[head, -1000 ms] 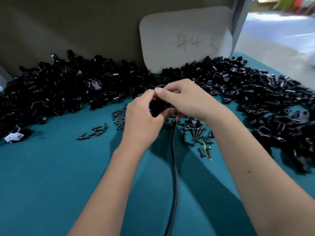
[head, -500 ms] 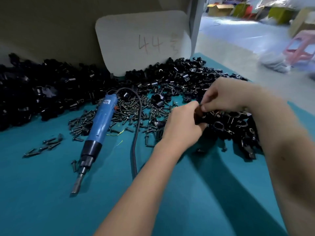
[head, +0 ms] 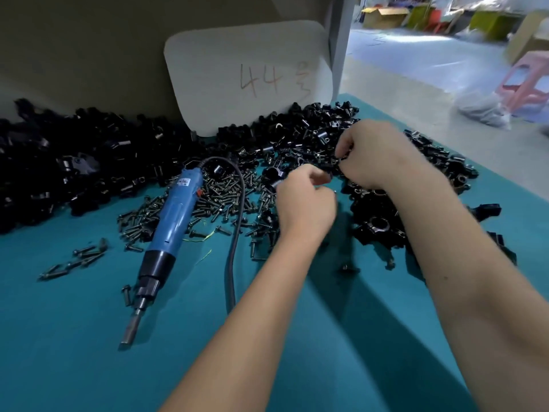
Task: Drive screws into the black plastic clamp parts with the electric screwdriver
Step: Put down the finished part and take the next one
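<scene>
The blue electric screwdriver [head: 175, 221] lies on the teal table [head: 74, 352] with its bit toward me, and no hand touches it. Loose screws [head: 219, 197] are heaped beside it. Black plastic clamp parts [head: 74, 162] are piled along the back. My right hand [head: 377, 156] reaches into the parts at the right and pinches a black clamp part [head: 340, 159] with its fingertips. Just below and left of it, my left hand [head: 306, 206] has its fingers curled. Whether it holds anything is hidden.
The screwdriver's black cable [head: 234, 233] loops back toward me left of my left arm. A white board [head: 252, 72] marked 44 leans on the back wall. More black clamps [head: 377, 227] lie under my right forearm. The table's right edge [head: 505, 185] drops to the floor.
My head has turned right, bringing the screwdriver into view. The hands, joined on one black part before, have separated; the right hand has gone up into the pile.
</scene>
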{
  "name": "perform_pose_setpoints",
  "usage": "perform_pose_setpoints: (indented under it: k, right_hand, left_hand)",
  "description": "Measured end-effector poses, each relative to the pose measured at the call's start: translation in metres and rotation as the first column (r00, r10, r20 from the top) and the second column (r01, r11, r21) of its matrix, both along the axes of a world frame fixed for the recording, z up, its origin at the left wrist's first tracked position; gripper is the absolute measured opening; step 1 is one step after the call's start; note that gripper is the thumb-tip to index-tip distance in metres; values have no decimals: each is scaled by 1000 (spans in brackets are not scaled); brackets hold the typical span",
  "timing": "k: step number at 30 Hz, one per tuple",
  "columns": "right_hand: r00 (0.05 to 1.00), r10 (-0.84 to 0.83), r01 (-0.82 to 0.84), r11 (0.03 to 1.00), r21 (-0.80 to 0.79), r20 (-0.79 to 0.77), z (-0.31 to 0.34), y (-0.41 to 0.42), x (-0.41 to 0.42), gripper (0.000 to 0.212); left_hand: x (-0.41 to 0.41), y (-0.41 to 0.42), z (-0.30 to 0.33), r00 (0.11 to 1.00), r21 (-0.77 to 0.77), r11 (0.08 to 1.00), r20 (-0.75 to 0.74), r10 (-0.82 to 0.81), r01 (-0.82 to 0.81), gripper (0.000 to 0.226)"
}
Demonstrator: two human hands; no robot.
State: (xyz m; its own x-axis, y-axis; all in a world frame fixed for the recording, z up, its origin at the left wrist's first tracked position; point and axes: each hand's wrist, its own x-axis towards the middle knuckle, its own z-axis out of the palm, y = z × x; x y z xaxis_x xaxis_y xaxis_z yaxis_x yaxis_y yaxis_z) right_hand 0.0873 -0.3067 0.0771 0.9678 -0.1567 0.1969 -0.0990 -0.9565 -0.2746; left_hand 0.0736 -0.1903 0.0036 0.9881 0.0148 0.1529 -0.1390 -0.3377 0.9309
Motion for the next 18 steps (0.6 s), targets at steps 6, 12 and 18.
perform_pose_setpoints:
  k: [6, 12, 18]
  right_hand:
    - [962, 261, -265, 963, -48, -79, -36, 62, 31, 50]
    - [947, 292, -301, 952, -51, -137, -55, 79, 53, 37]
    - [959, 281, -282, 957, -62, -23, -61, 71, 61, 37]
  left_hand:
    - [15, 46, 4, 970, 155, 960, -36, 240, -232, 25]
    - [19, 64, 8, 962, 105, 957, -24, 273, -270, 30]
    - [21, 76, 8, 957, 58, 959, -78, 280, -276, 29]
